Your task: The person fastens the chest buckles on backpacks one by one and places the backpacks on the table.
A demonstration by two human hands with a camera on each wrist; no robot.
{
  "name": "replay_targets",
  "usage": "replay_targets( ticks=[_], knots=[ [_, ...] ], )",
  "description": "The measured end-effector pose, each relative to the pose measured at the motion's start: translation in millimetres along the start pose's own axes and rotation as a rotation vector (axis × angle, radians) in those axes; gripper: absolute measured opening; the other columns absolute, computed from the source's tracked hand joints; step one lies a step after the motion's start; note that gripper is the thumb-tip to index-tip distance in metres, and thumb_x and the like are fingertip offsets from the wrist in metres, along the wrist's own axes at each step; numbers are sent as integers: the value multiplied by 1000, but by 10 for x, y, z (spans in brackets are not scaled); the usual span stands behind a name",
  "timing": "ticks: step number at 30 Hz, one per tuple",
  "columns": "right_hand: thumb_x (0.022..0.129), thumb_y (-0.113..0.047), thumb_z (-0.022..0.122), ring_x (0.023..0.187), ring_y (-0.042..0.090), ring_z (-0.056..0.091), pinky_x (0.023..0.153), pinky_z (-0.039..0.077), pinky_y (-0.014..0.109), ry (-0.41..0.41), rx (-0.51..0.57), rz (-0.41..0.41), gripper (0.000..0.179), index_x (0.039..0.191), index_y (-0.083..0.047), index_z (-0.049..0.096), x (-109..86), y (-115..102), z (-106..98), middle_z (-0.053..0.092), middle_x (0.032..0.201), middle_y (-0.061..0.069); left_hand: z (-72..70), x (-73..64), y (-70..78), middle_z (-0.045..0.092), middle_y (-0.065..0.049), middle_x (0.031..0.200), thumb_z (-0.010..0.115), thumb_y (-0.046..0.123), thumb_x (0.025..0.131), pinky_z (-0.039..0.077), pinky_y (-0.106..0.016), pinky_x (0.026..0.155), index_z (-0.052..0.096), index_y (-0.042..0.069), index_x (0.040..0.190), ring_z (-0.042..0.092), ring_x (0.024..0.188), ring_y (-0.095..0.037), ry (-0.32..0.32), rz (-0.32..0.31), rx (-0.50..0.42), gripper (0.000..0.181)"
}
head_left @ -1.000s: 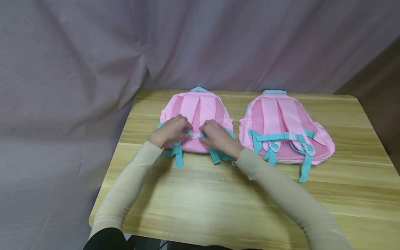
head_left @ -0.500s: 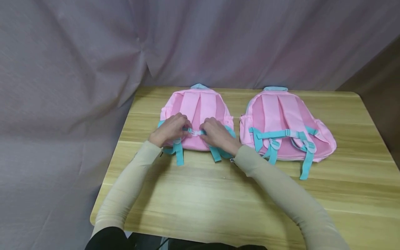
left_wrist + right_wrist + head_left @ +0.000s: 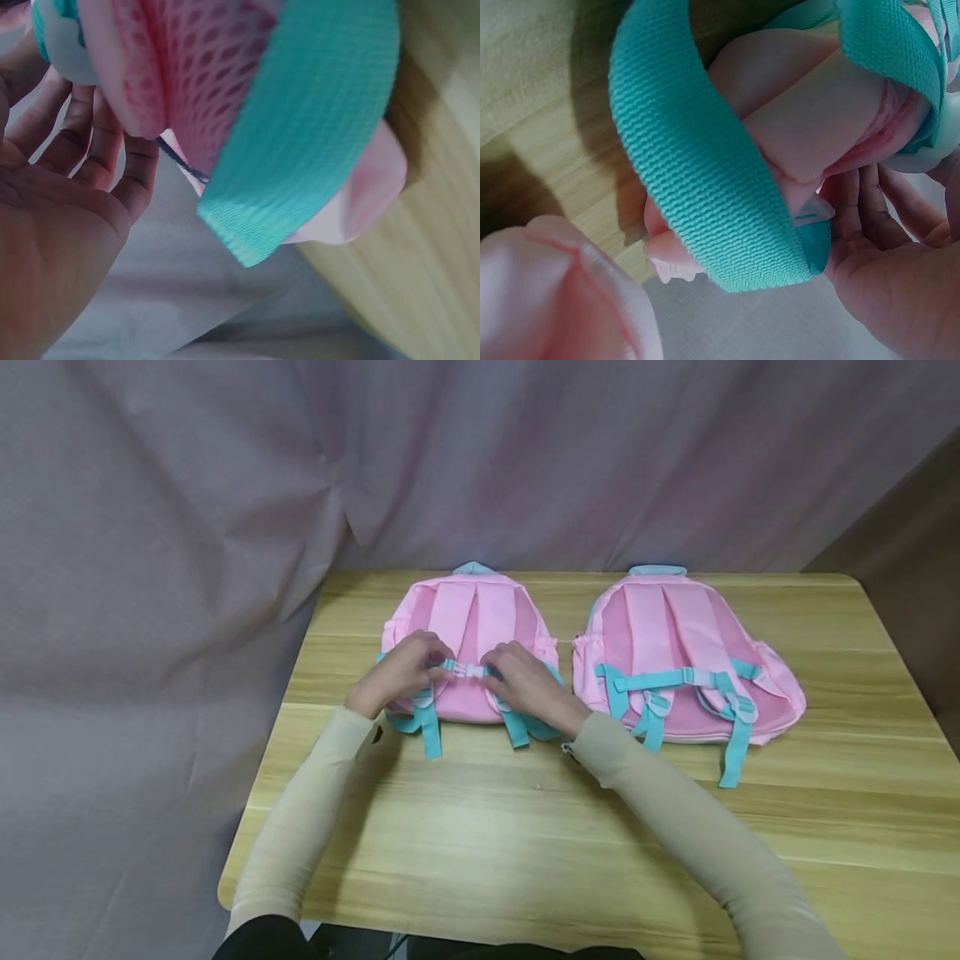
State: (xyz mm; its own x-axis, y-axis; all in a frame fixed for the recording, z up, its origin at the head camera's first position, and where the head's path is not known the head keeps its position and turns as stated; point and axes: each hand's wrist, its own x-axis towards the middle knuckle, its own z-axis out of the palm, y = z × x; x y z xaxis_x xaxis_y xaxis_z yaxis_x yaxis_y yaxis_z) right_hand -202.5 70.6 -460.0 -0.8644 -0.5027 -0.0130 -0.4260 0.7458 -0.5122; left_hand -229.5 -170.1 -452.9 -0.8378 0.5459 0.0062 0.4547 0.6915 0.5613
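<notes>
The left hand (image 3: 405, 670) is by pink mesh (image 3: 214, 67); only its wrist view shows the little holes. Next comes a pale buckle (image 3: 468, 671) on the left backpack (image 3: 468, 702), then the right hand (image 3: 525, 683); I can't tell if either pinches. Another backpack (image 3: 678, 647) lies beside it on the table (image 3: 465, 827).

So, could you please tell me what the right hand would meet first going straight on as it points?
The right hand would probably meet the pale buckle on the left pink backpack; they look very close, though depth is unclear.
</notes>
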Motion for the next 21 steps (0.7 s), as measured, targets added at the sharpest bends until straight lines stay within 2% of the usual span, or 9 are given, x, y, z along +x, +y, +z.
replay_targets(
  ticks=[5, 11, 16, 21],
  knots=[
    [106, -17, 71, 112, 31, 62, 101, 57, 45, 26, 17, 7, 30, 131, -1, 74, -7, -4, -19, 73, 116, 15, 25, -41, -23, 76, -17, 108, 82, 7, 95, 55, -48, 102, 79, -1, 113, 65, 107, -33, 53, -23, -71, 21],
    [104, -16, 72, 110, 30, 60, 98, 56, 44, 48, 32, 5, 32, 133, -2, 74, -14, -24, -41, 72, 115, 13, 73, -73, -68, 76, -17, 109, 82, 7, 95, 56, -45, 98, 78, 0, 117, 65, 106, -32, 101, -56, -177, 24],
    [103, -13, 73, 109, 30, 61, 98, 56, 44, 58, 35, 8, 31, 132, -1, 75, -4, -22, -46, 73, 112, 14, 84, -90, -84, 76, -17, 107, 83, 6, 94, 55, -43, 96, 78, 0, 118, 65, 103, -32, 128, -48, -200, 25],
    [103, -14, 73, 109, 30, 61, 98, 56, 44, 61, 38, 3, 30, 131, -2, 75, 2, -30, -43, 73, 112, 14, 85, -105, -78, 76, -17, 108, 82, 6, 94, 55, -43, 96, 78, 0, 118, 65, 104, -32, 129, -56, -203, 24]
  ],
)
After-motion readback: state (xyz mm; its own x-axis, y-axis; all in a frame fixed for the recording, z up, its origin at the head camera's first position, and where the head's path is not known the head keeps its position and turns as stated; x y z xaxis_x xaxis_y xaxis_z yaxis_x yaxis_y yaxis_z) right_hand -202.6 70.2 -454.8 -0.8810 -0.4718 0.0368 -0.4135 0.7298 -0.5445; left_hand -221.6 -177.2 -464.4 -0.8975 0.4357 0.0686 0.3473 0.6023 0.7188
